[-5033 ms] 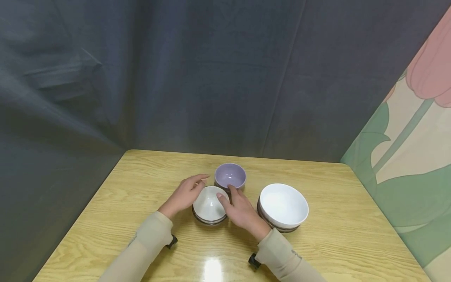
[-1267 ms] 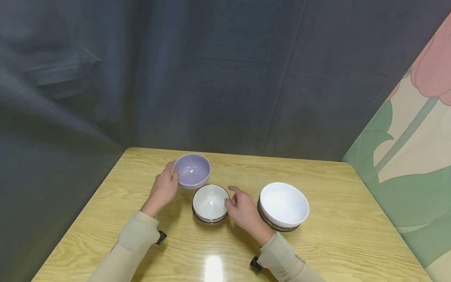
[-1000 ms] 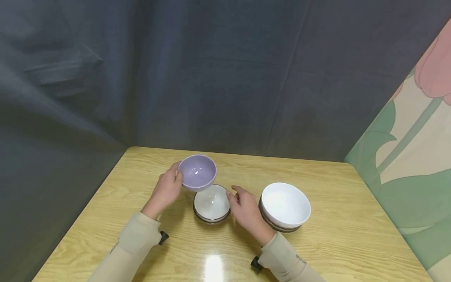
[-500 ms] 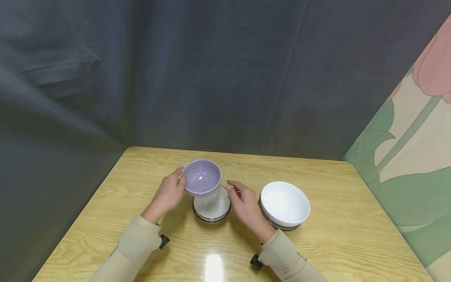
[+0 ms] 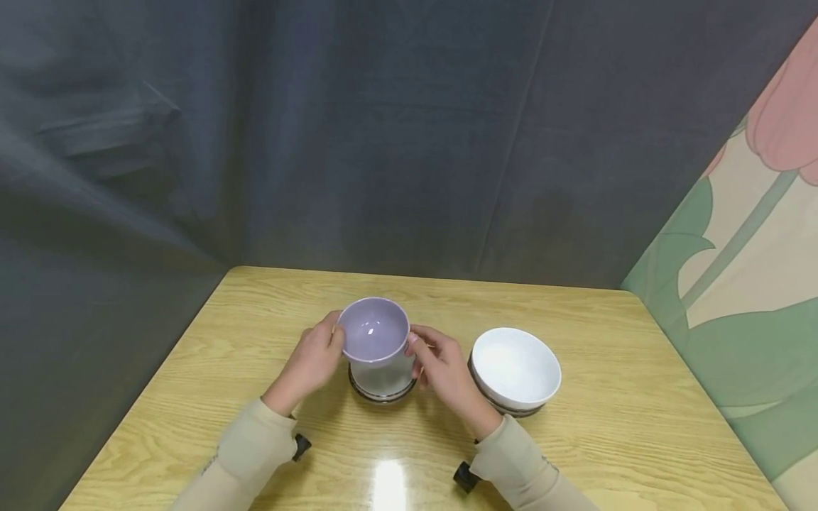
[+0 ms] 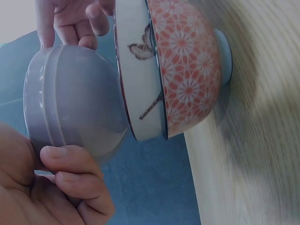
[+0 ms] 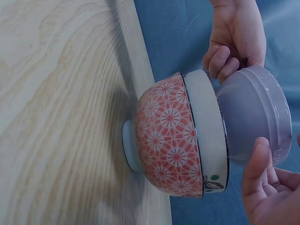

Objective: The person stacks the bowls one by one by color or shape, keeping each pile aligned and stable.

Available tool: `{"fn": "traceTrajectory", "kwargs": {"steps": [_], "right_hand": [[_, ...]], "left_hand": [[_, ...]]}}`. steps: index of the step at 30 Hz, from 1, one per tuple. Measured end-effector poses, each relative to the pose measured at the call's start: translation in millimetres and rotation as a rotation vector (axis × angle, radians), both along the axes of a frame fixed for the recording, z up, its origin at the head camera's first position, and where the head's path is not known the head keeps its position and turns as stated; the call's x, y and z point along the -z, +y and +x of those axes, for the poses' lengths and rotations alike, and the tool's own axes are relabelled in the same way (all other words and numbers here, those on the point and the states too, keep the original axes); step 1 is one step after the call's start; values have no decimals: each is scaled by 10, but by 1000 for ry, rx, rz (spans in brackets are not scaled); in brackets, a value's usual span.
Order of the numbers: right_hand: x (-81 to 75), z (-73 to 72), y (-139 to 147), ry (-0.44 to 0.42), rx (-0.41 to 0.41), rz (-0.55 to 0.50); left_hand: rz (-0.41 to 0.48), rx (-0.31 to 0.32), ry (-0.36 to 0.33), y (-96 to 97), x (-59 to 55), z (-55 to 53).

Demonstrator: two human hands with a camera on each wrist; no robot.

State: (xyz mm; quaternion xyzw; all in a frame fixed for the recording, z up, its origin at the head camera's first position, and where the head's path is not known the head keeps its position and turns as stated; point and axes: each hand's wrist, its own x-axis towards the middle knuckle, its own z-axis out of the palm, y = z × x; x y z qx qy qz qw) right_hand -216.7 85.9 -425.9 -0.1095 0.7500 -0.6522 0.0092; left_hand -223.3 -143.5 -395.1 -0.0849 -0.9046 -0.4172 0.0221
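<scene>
A purple bowl [image 5: 373, 331] is held over two nested bowls, its base down inside the upper one. Thumb and fingers of my left hand [image 5: 313, 358] grip its left side. Opposite, my right hand [image 5: 447, 372] pinches its right side, with fingertips against the wall in the right wrist view. The upper bowl of the stack is cream [image 6: 140, 75] with a dark rim and a brown painted motif. Below it, a red bowl with white flowers [image 7: 164, 136] stands on the table on its pale foot. The purple bowl hides most of the cream interior in the head view.
Right of the hands, a large white bowl [image 5: 516, 367] sits tilted in a dark-rimmed bowl [image 5: 524, 411]. All stand on a wooden table [image 5: 613, 397]. A dark curtain [image 5: 409, 142] hangs behind the table, and a flower-printed cloth [image 5: 754, 298] borders its right.
The purple bowl went from behind the stack to the left in my left hand, then right and down over the stack. My right hand has moved from the stack's rim to the purple bowl.
</scene>
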Motion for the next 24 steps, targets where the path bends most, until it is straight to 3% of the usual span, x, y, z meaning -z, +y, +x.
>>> {"fn": "traceTrajectory", "kwargs": {"steps": [8,24], "right_hand": [[-17,24,12,-39,3,-12],[-6,92,8,39,20,71]], "left_hand": [[-9,-2,26,54,14,47],[-21,2,13,74,78,111]]}}
